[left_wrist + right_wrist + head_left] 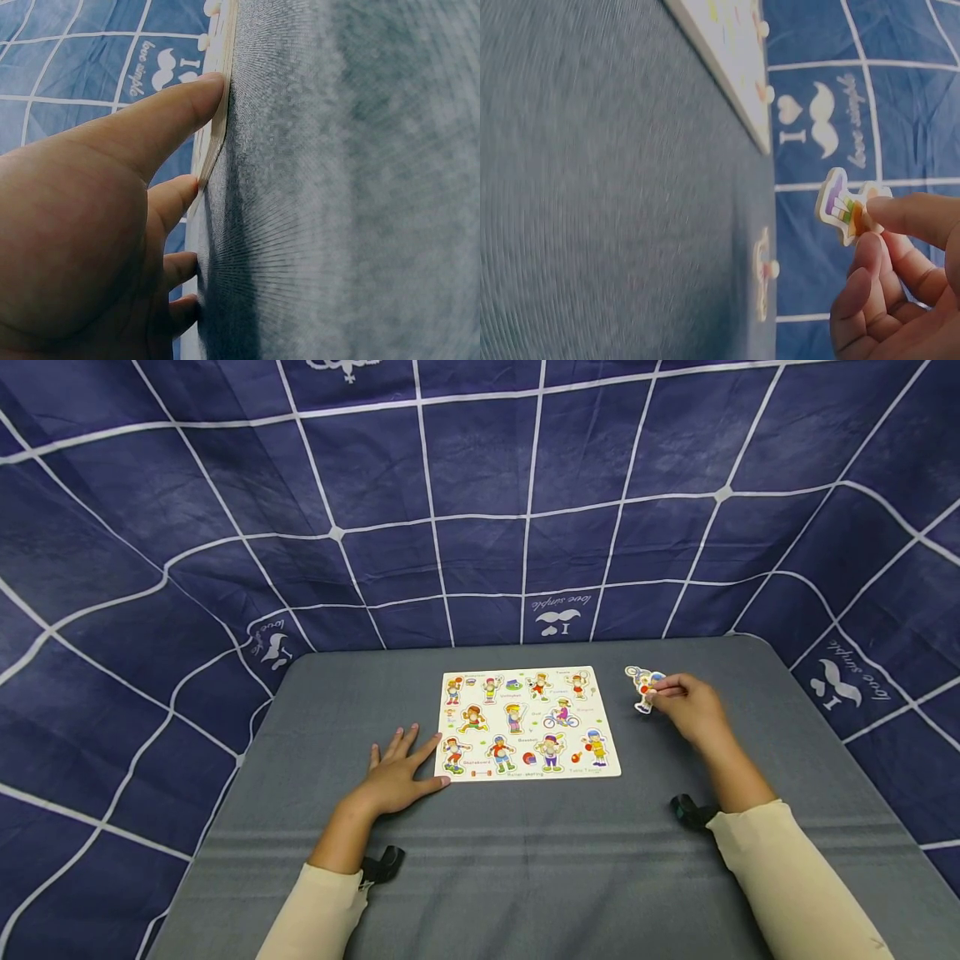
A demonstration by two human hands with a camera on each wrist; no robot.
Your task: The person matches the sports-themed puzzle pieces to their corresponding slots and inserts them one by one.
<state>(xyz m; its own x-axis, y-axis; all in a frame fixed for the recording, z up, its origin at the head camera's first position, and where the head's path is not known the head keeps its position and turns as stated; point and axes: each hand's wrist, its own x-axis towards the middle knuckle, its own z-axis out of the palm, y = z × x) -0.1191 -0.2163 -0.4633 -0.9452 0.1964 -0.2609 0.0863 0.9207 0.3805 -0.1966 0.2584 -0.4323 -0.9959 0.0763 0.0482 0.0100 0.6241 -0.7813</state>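
A wooden knob puzzle board [611,764] with cartoon sports figures lies flat on the grey table. My left hand [397,781] is spread at its lower left corner, thumb and index fingertips touching the board's edge. In the left wrist view, the thumb [184,109] lies against the pale wooden side. Right of the board, my right hand [693,710] pinches a small puzzle piece [843,208] with purple, green and orange paint, raised above the table. A second puzzle piece [762,281], with a knob, lies on the table below; the two overlap in the head view.
The grey cloth-covered table [510,860] extends around the board on all sides. A dark blue curtain [480,477] with white grid lines hangs behind and along both sides. Black wrist cameras [384,864] are strapped at both wrists, below cream sleeves.
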